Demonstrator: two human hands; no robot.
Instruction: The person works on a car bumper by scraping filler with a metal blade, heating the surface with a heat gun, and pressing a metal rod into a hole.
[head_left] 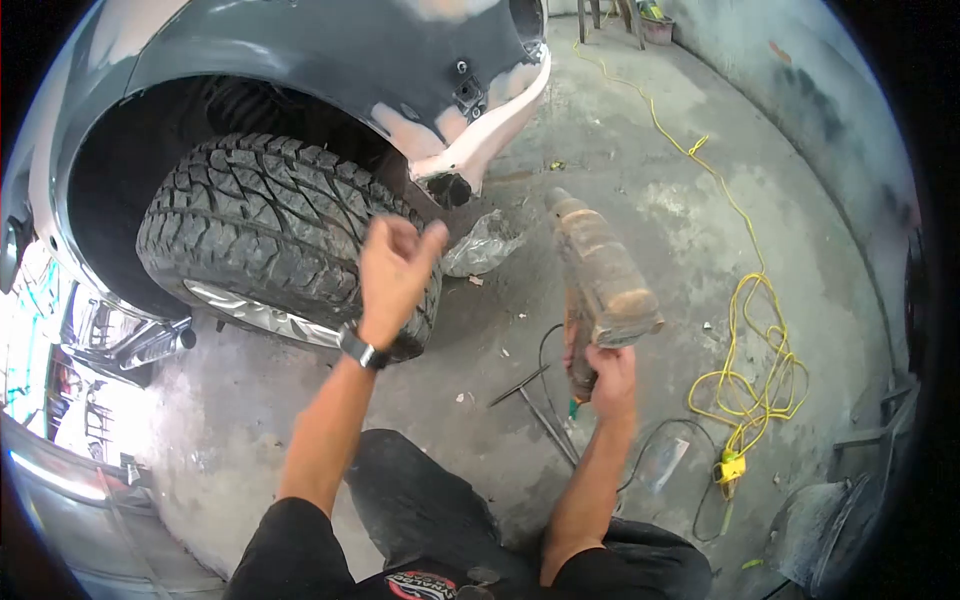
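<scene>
My left hand [393,275], slightly blurred, is raised in front of the tyre tread, thumb apart from its half-curled fingers and nothing visible in it. Behind it stands a chunky black tyre [260,215] on a silver rim, turned out in the wheel arch of a grey car body [300,45]. My right hand [612,385] is wrapped round the handle of a worn, brown-stained pistol-grip power tool [605,265]. Its narrow nose points forward and away from me. Whether it is an impact wrench or a heat gun I cannot tell.
A T-shaped metal bar [535,400] and a dark cable lie on the concrete floor. To the right, a yellow extension cord [750,385] is coiled loosely. Clear plastic wrap [482,245] sits beside the tyre. A wall [800,130] bounds the right side.
</scene>
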